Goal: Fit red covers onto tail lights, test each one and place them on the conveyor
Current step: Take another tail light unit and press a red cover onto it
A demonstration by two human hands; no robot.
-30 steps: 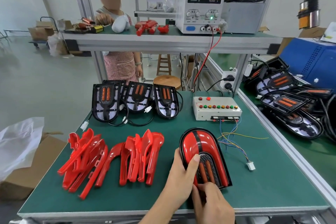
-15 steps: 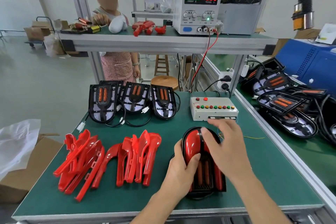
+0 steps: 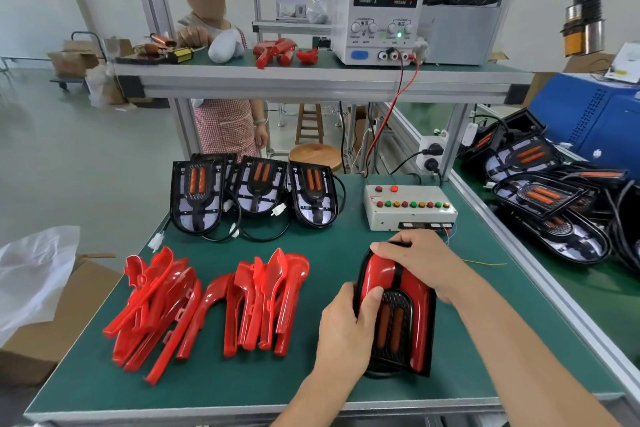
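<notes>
Tail light: (image 3: 394, 315) lower centre-right of frame, flat on the green bench (image 3: 311, 388), red cover fitted
Left hand: (image 3: 346, 329) grips its left edge, thumb on the red cover
Right hand: (image 3: 419, 263) curled over its rounded top end
Loose red covers: (image 3: 207, 302) piled lower left
Bare tail lights: (image 3: 252, 194) row at mid-frame
Test box: (image 3: 408, 206) right of that row

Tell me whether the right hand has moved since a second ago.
Yes. The right hand has moved up the tail light, from its near end to its rounded far end, closer to the white button box.
</notes>
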